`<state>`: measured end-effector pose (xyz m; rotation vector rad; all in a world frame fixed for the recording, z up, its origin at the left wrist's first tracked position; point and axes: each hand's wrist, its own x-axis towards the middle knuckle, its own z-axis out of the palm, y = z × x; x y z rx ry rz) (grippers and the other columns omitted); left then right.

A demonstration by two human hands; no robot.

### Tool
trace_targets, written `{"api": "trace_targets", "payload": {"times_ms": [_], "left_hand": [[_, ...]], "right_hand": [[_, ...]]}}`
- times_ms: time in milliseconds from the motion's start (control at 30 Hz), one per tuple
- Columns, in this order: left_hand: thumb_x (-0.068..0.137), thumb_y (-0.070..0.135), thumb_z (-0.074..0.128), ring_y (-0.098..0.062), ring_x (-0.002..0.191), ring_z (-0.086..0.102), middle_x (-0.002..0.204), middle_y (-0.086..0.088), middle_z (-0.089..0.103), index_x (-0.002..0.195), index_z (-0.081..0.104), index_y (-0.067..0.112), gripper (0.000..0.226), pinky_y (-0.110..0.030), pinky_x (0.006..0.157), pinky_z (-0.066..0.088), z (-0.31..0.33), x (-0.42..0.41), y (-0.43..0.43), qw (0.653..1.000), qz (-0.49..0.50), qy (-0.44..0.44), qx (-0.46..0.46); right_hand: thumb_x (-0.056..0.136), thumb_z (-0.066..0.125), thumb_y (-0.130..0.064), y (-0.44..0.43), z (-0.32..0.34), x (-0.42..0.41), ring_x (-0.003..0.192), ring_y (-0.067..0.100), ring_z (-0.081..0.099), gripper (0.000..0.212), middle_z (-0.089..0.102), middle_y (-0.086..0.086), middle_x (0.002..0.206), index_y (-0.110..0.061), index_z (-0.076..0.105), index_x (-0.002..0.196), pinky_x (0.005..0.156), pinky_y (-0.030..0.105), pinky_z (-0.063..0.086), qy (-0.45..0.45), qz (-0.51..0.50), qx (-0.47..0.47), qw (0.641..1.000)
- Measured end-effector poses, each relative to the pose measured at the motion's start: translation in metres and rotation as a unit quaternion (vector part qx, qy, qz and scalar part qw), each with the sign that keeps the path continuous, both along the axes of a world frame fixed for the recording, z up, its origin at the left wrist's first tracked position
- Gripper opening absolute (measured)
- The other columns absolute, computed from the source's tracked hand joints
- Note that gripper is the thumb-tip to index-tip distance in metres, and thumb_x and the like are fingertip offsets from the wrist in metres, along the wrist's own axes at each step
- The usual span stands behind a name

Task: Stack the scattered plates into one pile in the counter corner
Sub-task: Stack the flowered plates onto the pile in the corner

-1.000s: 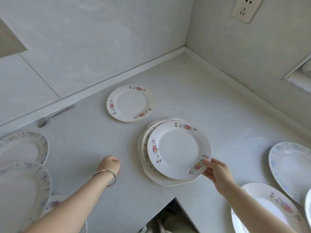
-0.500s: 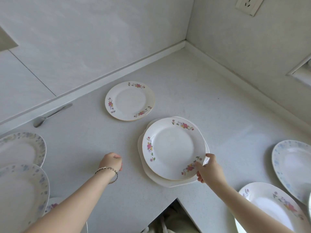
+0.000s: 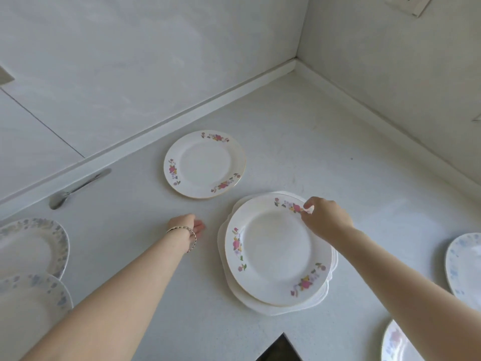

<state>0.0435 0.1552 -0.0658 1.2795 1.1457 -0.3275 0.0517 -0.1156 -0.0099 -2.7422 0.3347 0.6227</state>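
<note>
The right hand [image 3: 325, 217] has gone from the near right rim of the top plate [image 3: 273, 248] across to its far rim, where the curled fingers [image 3: 308, 205] now pinch the edge beside a pink flower spray. That plate, which half a second ago overhung the ones under it toward the left, now sits more squarely on the pile [image 3: 263, 307], with white rims showing below it on the near and right sides. The left hand [image 3: 186, 226] has stayed on the worktop [image 3: 338, 152] just left of the pile, fingers curled under and holding nothing, a thin bracelet [image 3: 191, 237] round the wrist.

The pile stands toward the worktop's near edge, just beyond the inner corner where the surface turns, and well apart from the far corner where the two walls meet. A single plate with pink flowers [image 3: 204, 164] lies flat beyond the pile to the left, near the back wall and not touching the pile; it has not shifted.

Two blue-flowered plates [image 3: 33, 246] overlap at the left edge of the worktop. Another blue-flowered plate [image 3: 466, 267] is cut off at the right edge, and a plate with pale flowers [image 3: 397, 342] shows at the near right corner of the view. A metal spoon [image 3: 78, 188] lies along the foot of the back wall. A wall socket [image 3: 408, 3] sits high on the right wall.
</note>
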Motion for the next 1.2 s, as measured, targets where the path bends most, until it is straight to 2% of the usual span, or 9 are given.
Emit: {"api": "trace_targets", "payload": {"times_ms": [100,200,333,467,567,633,700,967,1200], "left_hand": [[0.095,0.005,0.038,-0.006,0.031,0.059,0.06,-0.006,0.06,0.068,0.046,0.008,0.028,-0.025,0.052,0.045,0.001,0.032,0.002,0.999,0.04,-0.023,-0.021],[0.096,0.011,0.042,-0.016,0.075,0.062,0.081,-0.007,0.058,0.092,0.05,0.007,0.01,-0.029,0.074,0.049,0.0,0.058,0.0,0.993,0.084,-0.033,-0.079],[0.096,0.015,0.046,-0.011,0.061,0.051,0.072,-0.001,0.052,0.11,0.05,0.013,0.014,-0.013,0.043,0.051,-0.008,0.077,-0.002,0.979,0.169,-0.05,-0.105],[0.094,0.004,0.049,-0.012,0.072,0.06,0.104,-0.006,0.063,0.13,0.049,-0.001,0.037,-0.026,0.095,0.048,0.001,0.085,-0.003,0.97,0.196,-0.113,-0.088],[0.091,-0.003,0.051,-0.02,0.094,0.07,0.119,-0.013,0.062,0.119,0.055,-0.005,0.028,-0.024,0.08,0.054,0.02,0.074,-0.001,0.973,0.193,-0.113,-0.051],[0.092,0.0,0.05,-0.007,0.057,0.071,0.096,-0.009,0.064,0.09,0.058,0.001,0.009,-0.009,0.041,0.043,0.033,0.057,0.0,0.984,0.135,-0.111,-0.047],[0.093,0.0,0.048,-0.003,0.031,0.06,0.077,-0.004,0.058,0.074,0.052,0.009,0.022,-0.009,0.025,0.023,0.047,0.039,0.002,0.989,0.071,-0.124,-0.041],[0.089,-0.005,0.051,-0.001,0.024,0.047,0.034,0.004,0.057,0.068,0.056,0.004,0.024,-0.007,0.027,0.023,0.081,-0.046,-0.032,0.986,-0.088,-0.131,-0.051],[0.087,-0.004,0.057,0.0,0.026,0.046,0.036,0.006,0.058,0.067,0.057,0.005,0.022,-0.008,0.029,0.028,0.047,-0.097,-0.062,0.984,-0.157,-0.075,-0.048]], "right_hand": [[0.09,0.048,-0.027,-0.003,-0.009,0.032,0.101,0.028,0.06,0.033,0.066,0.007,0.112,-0.021,0.057,0.121,0.071,0.026,0.04,0.005,-0.023,0.015,1.0],[0.09,0.047,-0.022,-0.01,-0.016,0.053,0.096,0.028,0.06,0.03,0.066,0.007,0.11,-0.02,0.058,0.117,0.07,0.026,0.038,0.004,-0.041,0.004,0.999],[0.09,0.045,-0.022,-0.019,-0.027,0.064,0.099,0.028,0.061,0.029,0.065,0.005,0.113,-0.02,0.06,0.115,0.069,0.027,0.041,-0.004,-0.044,0.014,0.999],[0.09,0.044,-0.023,-0.024,-0.035,0.064,0.087,0.022,0.058,0.029,0.067,0.003,0.112,-0.02,0.06,0.114,0.057,0.021,0.038,0.003,-0.04,0.041,0.998],[0.09,0.043,-0.021,-0.028,-0.035,0.054,0.08,0.02,0.055,0.03,0.068,0.002,0.109,-0.02,0.059,0.116,0.051,0.02,0.034,0.0,-0.041,0.049,0.998],[0.09,0.044,-0.021,-0.033,-0.032,0.046,0.078,0.021,0.056,0.03,0.067,0.002,0.108,-0.02,0.059,0.115,0.051,0.021,0.035,-0.01,-0.05,0.057,0.997],[0.09,0.044,-0.02,-0.04,-0.027,0.035,0.078,0.021,0.055,0.03,0.067,0.003,0.109,-0.02,0.059,0.115,0.057,0.023,0.038,-0.019,-0.059,0.059,0.996],[0.085,0.045,-0.013,-0.07,-0.027,-0.028,0.083,0.028,0.067,0.03,0.067,0.005,0.089,-0.016,0.064,0.108,0.075,0.033,0.054,-0.029,-0.121,0.087,0.988],[0.085,0.044,-0.008,-0.094,-0.035,-0.077,0.079,0.028,0.069,0.027,0.067,0.006,0.082,-0.016,0.062,0.103,0.061,0.027,0.049,-0.012,-0.157,0.12,0.98]]}}
